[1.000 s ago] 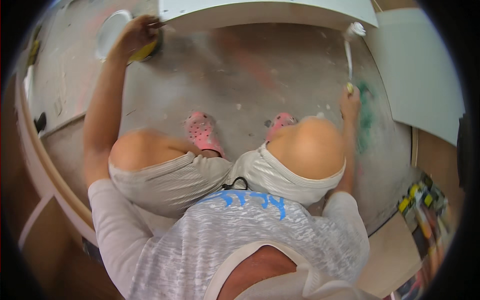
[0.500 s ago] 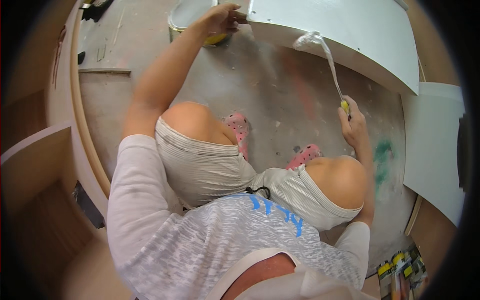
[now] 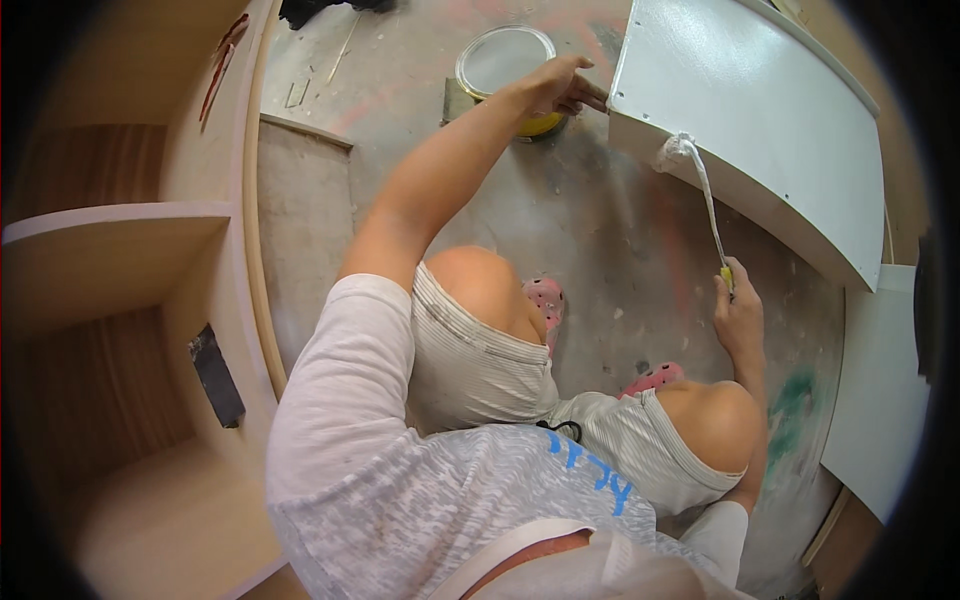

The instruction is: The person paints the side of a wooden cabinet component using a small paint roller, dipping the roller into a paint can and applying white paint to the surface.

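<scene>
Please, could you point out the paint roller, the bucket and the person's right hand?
Paint roller (image 3: 676, 153): head view, on its white-coated roller head.
Bucket (image 3: 541, 127): head view, on its yellow wall.
Right hand (image 3: 738, 304): head view, on its back.

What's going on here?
A person squats on the floor. Their right hand grips a roller by its yellow handle, with the white-coated head up at the near side of a white box; contact there isn't clear. Their left hand is at the box's left corner; whether it grips the edge is hard to tell. A can stands just beyond that hand, partly hidden by it.
</scene>
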Motion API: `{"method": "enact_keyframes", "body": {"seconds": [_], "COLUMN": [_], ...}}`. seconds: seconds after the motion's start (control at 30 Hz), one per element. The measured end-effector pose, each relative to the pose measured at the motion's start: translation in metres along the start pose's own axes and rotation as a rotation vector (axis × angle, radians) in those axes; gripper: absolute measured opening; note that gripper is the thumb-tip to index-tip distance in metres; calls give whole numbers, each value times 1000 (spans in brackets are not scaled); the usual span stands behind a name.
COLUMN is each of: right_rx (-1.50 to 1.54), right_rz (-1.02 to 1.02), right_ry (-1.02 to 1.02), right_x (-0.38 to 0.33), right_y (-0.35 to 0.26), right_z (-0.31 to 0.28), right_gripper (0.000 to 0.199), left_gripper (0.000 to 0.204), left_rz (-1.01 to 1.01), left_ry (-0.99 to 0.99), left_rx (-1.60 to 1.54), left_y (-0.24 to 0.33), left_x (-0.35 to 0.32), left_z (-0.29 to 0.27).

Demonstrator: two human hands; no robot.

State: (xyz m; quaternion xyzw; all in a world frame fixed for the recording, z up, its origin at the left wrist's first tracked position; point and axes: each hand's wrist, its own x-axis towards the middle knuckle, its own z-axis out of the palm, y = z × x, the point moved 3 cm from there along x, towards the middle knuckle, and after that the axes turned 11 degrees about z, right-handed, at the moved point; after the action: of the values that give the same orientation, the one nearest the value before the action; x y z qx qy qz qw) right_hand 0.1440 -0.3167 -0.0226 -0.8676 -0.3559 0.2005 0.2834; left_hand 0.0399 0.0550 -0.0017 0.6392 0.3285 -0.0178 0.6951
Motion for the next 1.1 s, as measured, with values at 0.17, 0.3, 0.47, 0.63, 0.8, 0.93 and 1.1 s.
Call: {"method": "enact_keyframes", "body": {"seconds": [0.17,0.3,0.47,0.63,0.8,0.93,1.1], "right_rx": [-22,13,257,747,827,999,973], "right_rz": [-194,-113,299,816,917,927,861], "right_ry": [2,-64,-453,-857,-751,-794,-567], "right_x": [9,23,-3,-11,13,8,-5], "right_y": [-24,-27,10,-21,-96,-154,-169], "right_z": [7,29,38,11,18,-17,-41], "right_gripper": [30,26,28,24,23,23,30], "left_gripper": [67,64,62,57,64,67,73], "left_rz": [-18,-10,-4,-22,-70,-42,-26], "left_ry": [-111,-105,-111,-152,-151,-247,-351], "left_rx": [-33,-65,-70,-89,-110,-207,-209], "left_y": [-5,-14,-16,-18,-32,-41,-34], "left_x": [14,14,14,19,33,37,42], "left_z": [3,-3,4,6,11,-4,-6]}}
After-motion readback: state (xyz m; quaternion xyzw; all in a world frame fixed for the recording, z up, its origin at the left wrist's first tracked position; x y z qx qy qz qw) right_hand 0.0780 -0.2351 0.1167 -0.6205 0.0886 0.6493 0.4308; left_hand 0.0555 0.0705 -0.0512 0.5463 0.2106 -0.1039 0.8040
